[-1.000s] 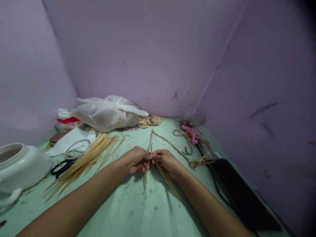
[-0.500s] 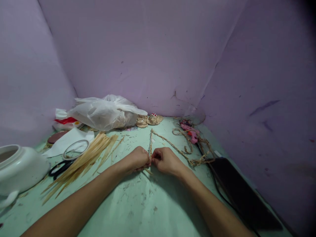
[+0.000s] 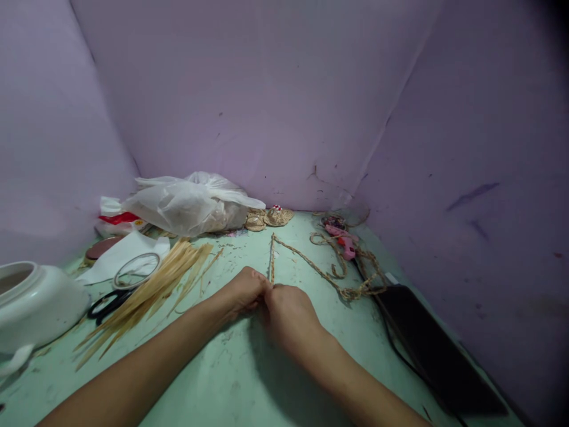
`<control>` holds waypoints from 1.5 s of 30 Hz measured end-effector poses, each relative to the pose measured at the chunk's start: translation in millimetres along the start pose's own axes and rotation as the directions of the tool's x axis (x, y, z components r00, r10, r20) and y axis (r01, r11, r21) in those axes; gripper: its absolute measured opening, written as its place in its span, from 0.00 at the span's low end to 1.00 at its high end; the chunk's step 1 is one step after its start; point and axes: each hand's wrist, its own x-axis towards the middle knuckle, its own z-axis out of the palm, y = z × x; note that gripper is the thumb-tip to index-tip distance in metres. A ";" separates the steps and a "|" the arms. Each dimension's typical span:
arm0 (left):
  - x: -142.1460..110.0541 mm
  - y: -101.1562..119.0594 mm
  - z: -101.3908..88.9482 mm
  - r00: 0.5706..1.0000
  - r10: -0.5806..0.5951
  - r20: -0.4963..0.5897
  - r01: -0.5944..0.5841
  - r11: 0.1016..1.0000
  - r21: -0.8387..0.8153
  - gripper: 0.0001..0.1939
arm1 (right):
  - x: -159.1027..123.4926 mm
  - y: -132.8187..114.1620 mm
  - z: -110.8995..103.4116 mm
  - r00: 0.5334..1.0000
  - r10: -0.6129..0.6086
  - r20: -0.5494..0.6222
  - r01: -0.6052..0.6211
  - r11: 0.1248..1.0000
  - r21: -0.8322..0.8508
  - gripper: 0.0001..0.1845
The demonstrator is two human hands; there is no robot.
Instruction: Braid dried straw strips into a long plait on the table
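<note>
A braided straw cord (image 3: 272,261) runs from my hands to a point farther back on the table, then bends and slants right to a loose coil. My left hand (image 3: 249,287) is closed on the cord's near end. Right against it, my right hand (image 3: 291,311) is closed too, its back turned up and its fingers hidden, at the same end of the braid. To the left of my hands lies a bundle of flat straw strips (image 3: 155,296). The loose strands at the working end are hidden under my hands.
At left stand a white ceramic pot (image 3: 48,302), black-handled scissors (image 3: 106,305) and a roll of tape (image 3: 137,270). A white plastic bag (image 3: 191,204) and small woven straw hats (image 3: 278,217) sit at the back. On the right are a pink glue gun (image 3: 345,240) and a black flat object (image 3: 435,350).
My right hand has rolled over and come nearer to me, its back now up and its fingers covered. The loose strand ends below my hands are no longer visible. My left hand has barely shifted.
</note>
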 end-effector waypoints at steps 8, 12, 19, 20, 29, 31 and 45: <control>4.0 -0.2 -13.1 0.990 0.020 0.143 -0.022 1.000 0.013 0.05 | 14.4 54.1 -26.7 0.989 0.136 -0.057 -0.063 0.741 0.669 0.12; 4.6 -1.2 -14.0 0.986 0.047 0.158 -0.051 0.998 0.024 0.07 | 28.1 55.8 -5.7 0.973 0.206 0.108 -0.202 0.517 0.832 0.07; -0.1 2.8 -9.0 0.995 0.049 0.084 -0.060 0.990 0.125 0.06 | 32.5 40.3 21.1 0.967 0.188 0.169 -0.245 0.524 0.816 0.06; -0.1 3.0 -9.9 0.998 0.044 0.052 -0.054 0.978 0.201 0.05 | 32.8 41.9 22.0 0.967 0.195 0.164 -0.246 0.543 0.803 0.06; -19.4 4.1 0.3 0.937 0.310 -0.159 -0.082 0.640 0.764 0.08 | 31.3 34.8 25.7 0.937 0.269 0.224 -0.299 0.281 0.912 0.03; -29.9 5.2 13.4 0.922 0.354 -0.154 -0.071 0.546 0.835 0.10 | 31.2 33.0 26.6 0.930 0.292 0.225 -0.295 0.224 0.929 0.03; -10.8 20.3 -20.7 0.994 -0.001 -0.113 0.019 0.986 0.165 0.10 | 25.9 42.8 15.2 0.956 0.015 0.292 -0.292 0.115 0.949 0.05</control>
